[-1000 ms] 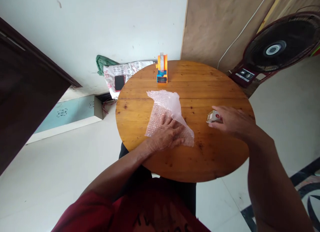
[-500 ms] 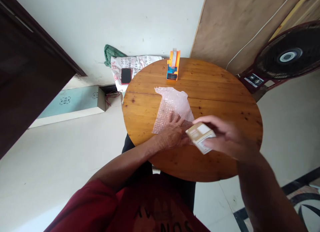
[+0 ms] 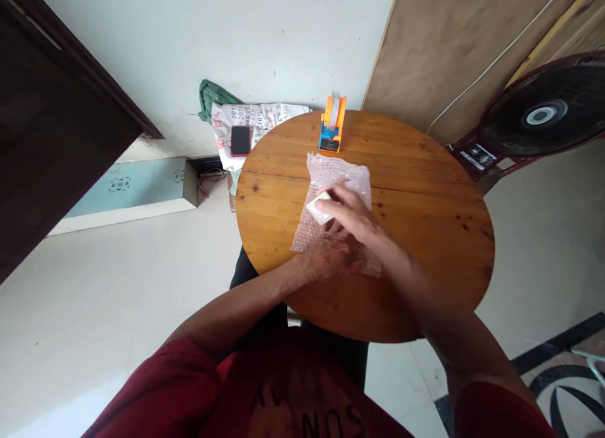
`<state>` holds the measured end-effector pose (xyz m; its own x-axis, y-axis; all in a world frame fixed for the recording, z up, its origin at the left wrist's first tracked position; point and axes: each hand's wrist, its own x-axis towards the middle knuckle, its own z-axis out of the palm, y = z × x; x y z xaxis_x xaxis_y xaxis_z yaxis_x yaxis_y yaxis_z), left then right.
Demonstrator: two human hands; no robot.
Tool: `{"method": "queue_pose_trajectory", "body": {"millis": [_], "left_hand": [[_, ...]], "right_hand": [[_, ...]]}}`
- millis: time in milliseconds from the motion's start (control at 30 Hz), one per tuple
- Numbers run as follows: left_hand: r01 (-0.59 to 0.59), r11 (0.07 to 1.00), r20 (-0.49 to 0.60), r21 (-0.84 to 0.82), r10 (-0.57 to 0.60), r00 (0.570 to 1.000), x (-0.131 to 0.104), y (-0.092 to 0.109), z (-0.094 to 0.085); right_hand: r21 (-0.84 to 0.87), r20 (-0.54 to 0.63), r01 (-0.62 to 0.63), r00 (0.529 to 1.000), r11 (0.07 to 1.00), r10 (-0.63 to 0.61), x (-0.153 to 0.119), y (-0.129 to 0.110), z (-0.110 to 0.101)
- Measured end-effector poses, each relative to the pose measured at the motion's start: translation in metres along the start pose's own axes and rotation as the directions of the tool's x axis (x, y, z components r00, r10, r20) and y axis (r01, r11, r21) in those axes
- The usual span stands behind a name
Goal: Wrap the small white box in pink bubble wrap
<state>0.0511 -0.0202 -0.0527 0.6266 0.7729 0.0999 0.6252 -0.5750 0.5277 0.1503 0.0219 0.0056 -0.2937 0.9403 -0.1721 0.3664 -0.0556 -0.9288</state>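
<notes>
A sheet of pinkish bubble wrap (image 3: pixel 343 168) lies on the round wooden table (image 3: pixel 425 236). My left hand (image 3: pixel 333 252) rests flat on the sheet's near part, its fingers partly covered by my other hand. Above the wrap, my right hand (image 3: pixel 352 214) grips a small cardboard box (image 3: pixel 320 208) with a white label, held at its left end over the sheet's middle. Whether the box touches the wrap I cannot tell.
An orange and blue tape dispenser (image 3: pixel 333 124) stands at the table's back edge. Left of the table, a phone (image 3: pixel 240 140) lies on a white printed sack (image 3: pixel 269 115), beside a green bag (image 3: pixel 215 100). A large fan (image 3: pixel 543 113) stands at the right.
My right hand has carried the box left and away from me, from the right of my left hand to over the wrap. The wrap's far end has shifted slightly right.
</notes>
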Motion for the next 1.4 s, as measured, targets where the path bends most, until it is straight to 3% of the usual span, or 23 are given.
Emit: {"method": "queue_pose_trajectory", "body": {"millis": [100,233,367,533,667,767,933,1200,1400], "left_hand": [[-0.144,0.989,0.069,0.045,0.141,0.988,-0.007,-0.005,-0.001],[-0.203,0.978,0.052,0.046,0.201,0.978,-0.007,-0.011,-0.002],[-0.194,0.981,-0.012,-0.005,0.194,0.981,-0.005,-0.021,-0.013],[-0.116,0.99,-0.04,0.08,0.119,0.992,-0.008,-0.045,-0.027],[-0.116,0.991,-0.066,0.062,0.12,0.991,-0.011,-0.061,-0.025],[-0.124,0.992,-0.101,0.025,0.126,0.987,-0.012,-0.066,-0.021],[-0.129,0.991,-0.142,0.025,0.132,0.981,-0.012,-0.067,-0.019],[-0.105,0.993,-0.128,0.044,0.11,0.986,-0.013,-0.068,-0.019],[-0.093,0.995,-0.113,0.041,0.097,0.989,-0.012,-0.064,-0.023]], "right_hand": [[0.215,-0.144,0.049,0.989,0.975,-0.018,0.003,0.019,-0.028],[0.456,-0.141,0.024,0.989,0.89,0.045,0.001,0.041,-0.056],[0.555,-0.128,-0.001,0.988,0.832,0.086,-0.002,0.057,-0.064],[0.545,-0.085,-0.007,0.994,0.838,0.063,-0.001,0.07,-0.068],[0.385,-0.144,0.056,0.99,0.921,0.0,-0.005,0.071,-0.069],[0.07,-0.164,0.123,0.98,0.99,-0.111,-0.011,0.067,-0.066],[-0.401,0.003,0.168,0.983,0.9,-0.182,-0.021,0.061,-0.055],[-0.592,0.032,0.16,0.984,0.79,-0.175,-0.029,0.054,-0.055],[-0.578,-0.028,0.11,0.988,0.808,-0.154,-0.027,0.057,-0.052]]}}
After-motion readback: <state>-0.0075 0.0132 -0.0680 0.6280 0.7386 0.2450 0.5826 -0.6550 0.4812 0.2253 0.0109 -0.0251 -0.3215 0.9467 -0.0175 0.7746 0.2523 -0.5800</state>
